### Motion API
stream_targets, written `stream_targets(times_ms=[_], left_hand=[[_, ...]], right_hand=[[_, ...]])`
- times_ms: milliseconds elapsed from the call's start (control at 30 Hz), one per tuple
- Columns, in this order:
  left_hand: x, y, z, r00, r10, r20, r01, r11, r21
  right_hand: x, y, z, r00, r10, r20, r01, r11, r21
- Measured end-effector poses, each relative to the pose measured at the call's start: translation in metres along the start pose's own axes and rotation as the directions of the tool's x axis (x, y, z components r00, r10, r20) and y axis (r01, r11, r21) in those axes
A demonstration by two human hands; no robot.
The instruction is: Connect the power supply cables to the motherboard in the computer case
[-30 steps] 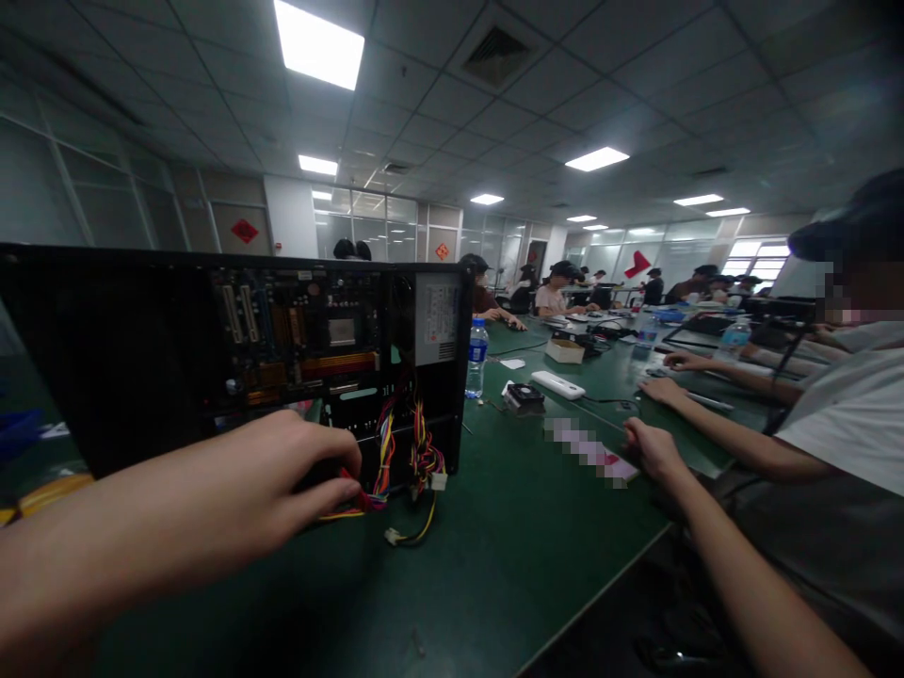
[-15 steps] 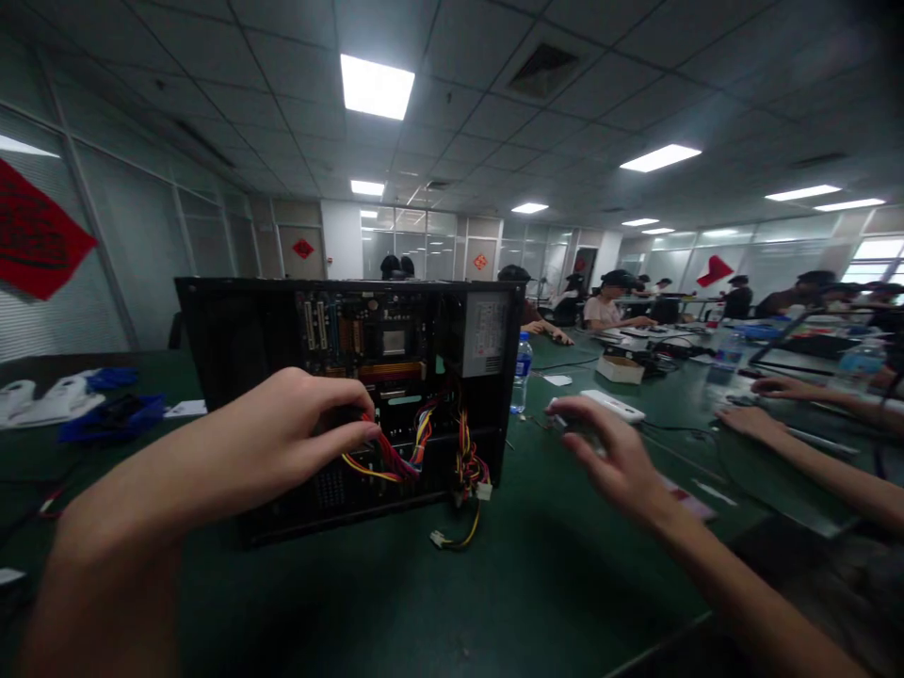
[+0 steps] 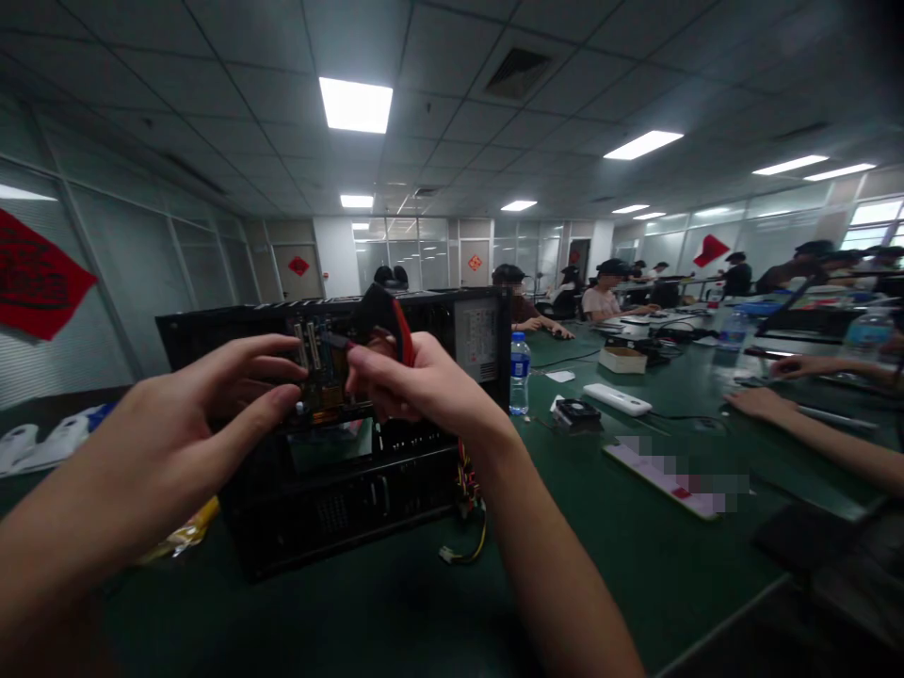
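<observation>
A black computer case stands with its open side towards me, showing the motherboard and a grey power supply. In front of the board, my right hand is closed on what looks like a black ribbon cable with a red edge. A dark connector sticks out to the left of those fingers. My left hand holds nothing, its fingers apart beside the pale board slots. Coloured power wires hang at the case's lower right, and a loose white plug rests on the table.
To the right of the case stand a water bottle, a black cooling fan and a white power strip. A flat pinkish item lies nearer me. Another person's hand is at the right. Yellow packaging lies at left.
My left hand has let go of the coloured wire bundle. My right hand has moved left from the table to the case and now holds the ribbon cable. The view has shifted slightly.
</observation>
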State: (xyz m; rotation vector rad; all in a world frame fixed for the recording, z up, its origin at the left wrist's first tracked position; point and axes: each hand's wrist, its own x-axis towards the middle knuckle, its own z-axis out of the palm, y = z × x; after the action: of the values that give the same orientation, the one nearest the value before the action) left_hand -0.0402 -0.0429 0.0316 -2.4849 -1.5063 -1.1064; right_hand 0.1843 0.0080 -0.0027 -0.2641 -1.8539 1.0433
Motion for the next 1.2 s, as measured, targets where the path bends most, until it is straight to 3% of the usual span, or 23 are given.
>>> stream_targets(times_ms=[133, 267, 367, 433, 633, 800, 933, 1100, 1200], left_hand=[[0.006, 0.005, 0.014, 0.996, -0.082, 0.022, 0.084, 0.988, -0.128], [0.015, 0.027, 0.042, 0.984, -0.081, -0.159, 0.022, 0.94, -0.34], [0.019, 0.038, 0.058, 0.917, -0.201, -0.344, 0.0, 0.864, -0.504], [0.02, 0.04, 0.063, 0.876, -0.281, -0.392, 0.003, 0.815, -0.579], [0.022, 0.046, 0.066, 0.863, -0.291, -0.414, -0.037, 0.78, -0.625], [0.021, 0.047, 0.066, 0.922, -0.227, -0.313, -0.03, 0.764, -0.644], [0.023, 0.049, 0.068, 0.912, -0.233, -0.338, -0.04, 0.768, -0.639], [0.024, 0.055, 0.073, 0.915, -0.237, -0.325, -0.067, 0.707, -0.704], [0.024, 0.056, 0.074, 0.895, -0.256, -0.365, -0.074, 0.722, -0.688]], right_hand=[[-0.006, -0.01, -0.005, 0.988, -0.089, -0.129, 0.087, 0.996, -0.019], [-0.012, -0.012, -0.001, 0.988, -0.081, -0.131, 0.069, 0.993, -0.093], [-0.013, -0.013, 0.005, 0.987, -0.085, -0.14, 0.059, 0.982, -0.179], [-0.013, -0.012, 0.007, 0.985, -0.098, -0.14, 0.066, 0.973, -0.22], [-0.01, -0.006, 0.002, 0.993, -0.051, -0.104, 0.032, 0.984, -0.174], [-0.01, -0.006, -0.003, 1.0, 0.026, 0.005, -0.025, 0.99, -0.136], [-0.011, -0.007, -0.005, 0.998, 0.059, 0.023, -0.055, 0.988, -0.142], [-0.013, -0.007, -0.008, 0.999, 0.01, -0.048, -0.021, 0.972, -0.234], [-0.011, -0.007, -0.004, 0.964, -0.11, -0.241, 0.005, 0.916, -0.4]])
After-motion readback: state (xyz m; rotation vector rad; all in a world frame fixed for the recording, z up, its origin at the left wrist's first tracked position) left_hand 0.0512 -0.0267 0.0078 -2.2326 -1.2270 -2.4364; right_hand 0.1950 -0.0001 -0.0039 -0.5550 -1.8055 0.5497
